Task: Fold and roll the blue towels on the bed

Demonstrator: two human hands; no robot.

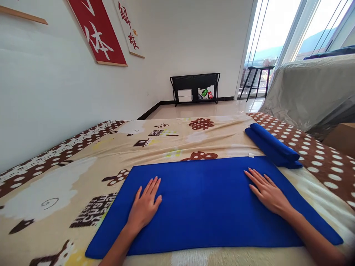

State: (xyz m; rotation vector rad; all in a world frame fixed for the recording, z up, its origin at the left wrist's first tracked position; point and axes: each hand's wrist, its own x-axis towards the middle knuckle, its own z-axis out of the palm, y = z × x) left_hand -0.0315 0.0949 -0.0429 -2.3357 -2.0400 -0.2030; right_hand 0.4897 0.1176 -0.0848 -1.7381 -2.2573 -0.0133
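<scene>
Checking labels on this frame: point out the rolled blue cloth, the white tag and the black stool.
Rolled blue cloth (pixel 273 145): head view, middle of the roll.
White tag (pixel 251 155): head view, centre of its face.
Black stool (pixel 261 68): head view, on the seat.

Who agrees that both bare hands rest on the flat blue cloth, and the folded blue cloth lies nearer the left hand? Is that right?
Not quite: the folded blue cloth lies nearer the right hand, as the head view shows. The left hand and right hand do rest on the flat blue cloth.
</scene>
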